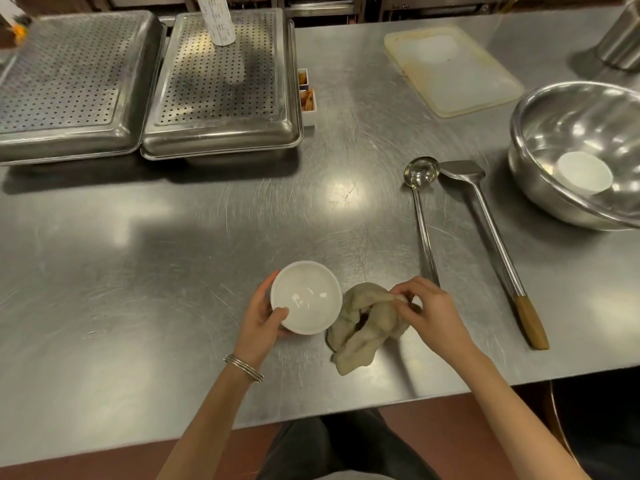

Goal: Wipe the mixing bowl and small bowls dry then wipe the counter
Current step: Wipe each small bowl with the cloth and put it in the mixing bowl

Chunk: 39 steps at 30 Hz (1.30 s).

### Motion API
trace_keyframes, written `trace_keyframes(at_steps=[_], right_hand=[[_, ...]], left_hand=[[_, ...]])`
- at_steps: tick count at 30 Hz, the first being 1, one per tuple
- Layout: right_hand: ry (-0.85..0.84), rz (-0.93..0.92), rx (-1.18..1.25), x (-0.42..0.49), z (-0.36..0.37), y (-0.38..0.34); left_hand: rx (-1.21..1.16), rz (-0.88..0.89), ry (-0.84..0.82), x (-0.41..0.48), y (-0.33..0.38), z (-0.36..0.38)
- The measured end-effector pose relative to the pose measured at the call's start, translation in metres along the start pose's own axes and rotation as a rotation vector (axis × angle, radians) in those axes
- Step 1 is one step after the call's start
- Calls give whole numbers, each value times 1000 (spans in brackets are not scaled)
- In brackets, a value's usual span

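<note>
Step in hand: drying 1 small bowl.

Present state: The left hand (259, 323) grips the small bowl (306, 297), with the thumb curled over the near rim and the fingers (267, 285) wrapped round the outer wall. The right hand (431, 313) pinches a fold of the crumpled cloth (363, 327). The cloth lies on the desk (173, 271) between both sets of fingers, just beside the bowl.

Recommended method:
1. Bunch the cloth into a pad before lifting it, so no tail drags.
2. Hold the rim grip firm, as a wet glazed bowl is likely slippery.
3. Press the pad inside and turn the bowl against it.

The mixing bowl (540, 140), well beyond the right fingers, holds a second small bowl (585, 173).
</note>
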State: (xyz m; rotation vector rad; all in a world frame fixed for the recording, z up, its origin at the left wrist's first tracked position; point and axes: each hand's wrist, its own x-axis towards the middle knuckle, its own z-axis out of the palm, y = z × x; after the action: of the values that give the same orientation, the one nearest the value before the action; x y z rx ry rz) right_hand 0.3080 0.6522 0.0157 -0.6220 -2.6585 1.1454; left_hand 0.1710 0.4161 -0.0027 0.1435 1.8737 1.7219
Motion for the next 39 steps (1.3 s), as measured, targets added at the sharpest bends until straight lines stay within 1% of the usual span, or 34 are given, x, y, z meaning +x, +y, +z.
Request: trace_keyframes(at_steps=[5,9,11,12,13,14,15,16,17,18,19,20,22,26,30,32,33,35,37,39], right_hand=[[5,-23,190,-4,-4,-29],[111,-94,318,-9,-7,-59],[150,-75,411,-6,5,-74],[144,-49,438,-4,16,-78],[110,-26,429,-1,29,-79],[57,-19,369,3,42,-77],[-8,-52,256,6,53,-73],[-59,-130,101,8,62,-67],[-76,-237,-72,10,68,-59],[-58,-340,-230,11,71,-50],[-25,-403,-345,11,71,-43],[-12,-430,-396,12,69,-37],[-19,-422,-377,10,66,-31],[-7,-311,-333,7,71,-37],[-86,-261,-179,7,69,-31],[-79,-253,-73,10,65,-25],[-46,-262,-76,10,64,-23],[15,-270,-208,7,68,-28],[26,-211,-294,2,74,-37],[11,-165,-285,1,79,-39]], left_hand=[[17,18,-26,-6,6,2],[-53,-14,-41,-16,11,11],[-63,-1,-68,-22,14,16],[-71,6,-82,-24,14,20],[-79,12,-95,-26,14,24],[-79,17,-103,-27,13,28],[-66,25,-105,-27,12,31],[-48,33,-99,-27,11,34],[-33,38,-87,-26,9,35],[-30,35,-72,-25,6,36],[-36,29,-59,-24,4,35],[-44,23,-49,-24,2,34],[-57,25,-36,-24,1,35],[-90,29,-1,-26,0,40],[-105,-69,-22,-29,1,35],[-106,-95,-60,-28,5,31],[-106,-83,-69,-27,7,30],[-103,-27,-51,-25,10,32],[-103,22,-10,-22,11,37],[-94,22,32,-20,6,39]])
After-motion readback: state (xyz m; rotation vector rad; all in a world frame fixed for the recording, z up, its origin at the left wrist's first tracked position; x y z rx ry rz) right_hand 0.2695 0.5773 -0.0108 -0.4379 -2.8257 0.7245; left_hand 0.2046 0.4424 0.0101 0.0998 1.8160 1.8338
